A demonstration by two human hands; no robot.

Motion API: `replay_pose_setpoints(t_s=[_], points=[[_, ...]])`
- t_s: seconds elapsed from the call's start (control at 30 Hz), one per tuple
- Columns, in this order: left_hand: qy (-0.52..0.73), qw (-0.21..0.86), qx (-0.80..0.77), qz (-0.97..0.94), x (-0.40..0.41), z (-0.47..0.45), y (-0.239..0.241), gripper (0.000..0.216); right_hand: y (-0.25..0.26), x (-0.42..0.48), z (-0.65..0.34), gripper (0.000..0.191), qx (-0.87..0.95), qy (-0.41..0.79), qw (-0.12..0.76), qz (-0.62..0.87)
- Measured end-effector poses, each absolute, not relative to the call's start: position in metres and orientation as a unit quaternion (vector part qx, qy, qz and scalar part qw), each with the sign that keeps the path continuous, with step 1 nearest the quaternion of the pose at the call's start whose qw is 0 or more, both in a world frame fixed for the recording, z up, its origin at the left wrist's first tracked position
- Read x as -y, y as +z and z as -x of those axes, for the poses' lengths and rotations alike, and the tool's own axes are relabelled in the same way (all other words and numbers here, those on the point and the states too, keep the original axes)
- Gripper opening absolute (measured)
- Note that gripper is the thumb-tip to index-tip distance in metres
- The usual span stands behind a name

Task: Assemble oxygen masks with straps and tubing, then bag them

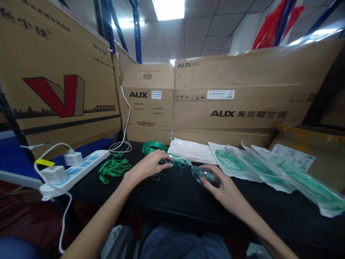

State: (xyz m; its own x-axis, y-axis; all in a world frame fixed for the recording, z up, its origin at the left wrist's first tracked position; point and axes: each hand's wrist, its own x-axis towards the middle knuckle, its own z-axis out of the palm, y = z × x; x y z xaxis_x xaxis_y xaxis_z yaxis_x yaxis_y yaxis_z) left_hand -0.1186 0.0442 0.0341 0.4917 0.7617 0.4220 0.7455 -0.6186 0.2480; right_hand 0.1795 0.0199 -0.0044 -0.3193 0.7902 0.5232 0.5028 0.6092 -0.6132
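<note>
Head view: a black table is seen from above, walled by cardboard boxes from 9 through 3 o'clock. At the table centre a clear mask with green tubing is held low over the surface between both hands. The left hand, at 10 o'clock of the mask, is curled with fingertips pinching the tube end. The right hand, at 4 o'clock of the mask, is closed around the clear mask body, fingers wrapped over it. A coil of green tubing is noted at 12 o'clock of the left hand, just beyond it. Loose green bands lie at 9 o'clock of the left hand, near it. A white power strip with two white chargers plugged in is recorded further out at 9 o'clock. Sealed packets with green tubing are fanned from 1 to 3 o'clock of the right hand; a white packet lies at 12 o'clock of the mask.
</note>
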Motion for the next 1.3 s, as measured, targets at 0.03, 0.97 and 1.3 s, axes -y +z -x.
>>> replay_pose_setpoints(t_s=[0.03,0.97,1.3], points=[[0.234,0.024,-0.441,-0.866,-0.039,0.125,0.032,0.026,-0.008,-0.011,-0.174,0.032,0.790,0.201,0.419,0.400],[0.251,0.086,-0.412,-0.871,0.004,0.099,0.010,0.017,-0.028,0.001,-0.151,0.030,0.712,0.370,0.439,0.405],[0.313,0.172,-0.379,-0.854,0.019,0.074,0.004,0.010,-0.023,0.006,-0.149,0.019,0.717,0.378,0.429,0.398]])
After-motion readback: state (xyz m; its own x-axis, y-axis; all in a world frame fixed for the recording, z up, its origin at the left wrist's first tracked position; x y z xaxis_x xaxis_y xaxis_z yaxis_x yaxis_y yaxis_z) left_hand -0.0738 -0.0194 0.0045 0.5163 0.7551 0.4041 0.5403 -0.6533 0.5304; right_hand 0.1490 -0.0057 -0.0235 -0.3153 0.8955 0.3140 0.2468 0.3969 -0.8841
